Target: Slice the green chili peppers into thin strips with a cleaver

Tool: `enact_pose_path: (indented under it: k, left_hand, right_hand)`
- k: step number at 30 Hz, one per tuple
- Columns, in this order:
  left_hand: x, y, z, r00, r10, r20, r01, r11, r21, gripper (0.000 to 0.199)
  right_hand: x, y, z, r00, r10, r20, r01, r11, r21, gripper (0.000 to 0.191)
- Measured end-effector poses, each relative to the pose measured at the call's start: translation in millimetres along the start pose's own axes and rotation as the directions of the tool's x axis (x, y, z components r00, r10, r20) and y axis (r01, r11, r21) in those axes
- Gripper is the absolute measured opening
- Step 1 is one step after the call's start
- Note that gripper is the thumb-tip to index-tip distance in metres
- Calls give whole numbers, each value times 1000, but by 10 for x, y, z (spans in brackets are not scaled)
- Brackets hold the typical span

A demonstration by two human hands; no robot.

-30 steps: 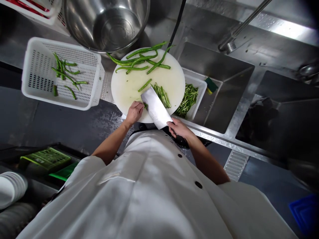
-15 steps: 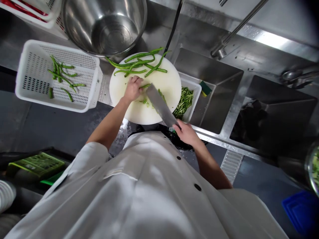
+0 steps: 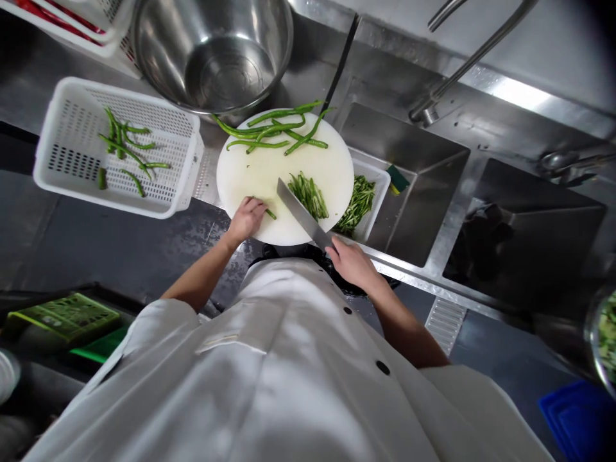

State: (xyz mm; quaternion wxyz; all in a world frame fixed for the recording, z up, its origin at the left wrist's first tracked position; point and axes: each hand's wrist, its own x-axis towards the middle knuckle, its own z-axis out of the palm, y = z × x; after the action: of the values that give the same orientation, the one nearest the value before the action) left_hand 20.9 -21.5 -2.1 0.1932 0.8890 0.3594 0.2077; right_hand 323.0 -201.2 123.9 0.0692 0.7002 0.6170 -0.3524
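Observation:
My right hand (image 3: pixel 351 260) is wrapped round the handle of a cleaver (image 3: pixel 304 215), whose blade lies over the round white cutting board (image 3: pixel 255 176). At the board's lower left edge, the closed fingers of my left hand (image 3: pixel 248 219) hold a short piece of green pepper (image 3: pixel 271 213). A pile of sliced green pepper (image 3: pixel 309 195) rests on the board just right of the blade. Several long whole green peppers (image 3: pixel 279 131) lie across the board's far side. More slices (image 3: pixel 357 204) fill a white basket (image 3: pixel 382 196) at the board's right.
On the left is a white perforated basket (image 3: pixel 183 163) with several green peppers. A large steel bowl (image 3: pixel 163 58) stands behind the board. To the right are two sink basins (image 3: pixel 436 199) with a faucet (image 3: pixel 428 109) and a green and yellow sponge (image 3: pixel 398 179).
My left hand has moved toward me, to the board's near left edge, with a pepper piece. The cleaver has shifted slightly left and toward me, and the sliced pile now shows uncovered.

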Motion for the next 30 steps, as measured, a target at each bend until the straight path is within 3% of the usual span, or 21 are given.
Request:
enact_pose_path:
  k: [4,9,15,20,24,27,30]
  left_hand:
    - [-81,91,120,997,-56,-44,55,998,-39,34]
    - [-65,47,152,998,-42,-48,41,999,-32,39]
    - [-87,36,192,996,-46,-74,40,996,-74,37]
    - [-91,16,223,995,-70,-68,64,995,-81,36]
    - [-106,4,206,997,-43,-66,37,995,-89,31]
    - [-157,-65,72,981,-64,-185,56,997,-48,28]
    - [-185,-234,-129,918,-202,-341,213,977,-5,20]
  right_hand:
    - [-117,-222,-83,991,-1,131,20,990,-141,34]
    - [-125,-396,-201,985,-42,169,74,979,-188,35]
    - [203,-596,-122,990,-81,112,91,992,-90,32]
    - [224,-583,-189,986,-96,138,107,991,-75,35]
    - [390,-694,-79,991,-98,91,103,994,-45,36]
    - [556,-767,34,994,-100,48,102,994,-33,39]
    - [574,-698,54,994,-98,39,99,995,-16,39]
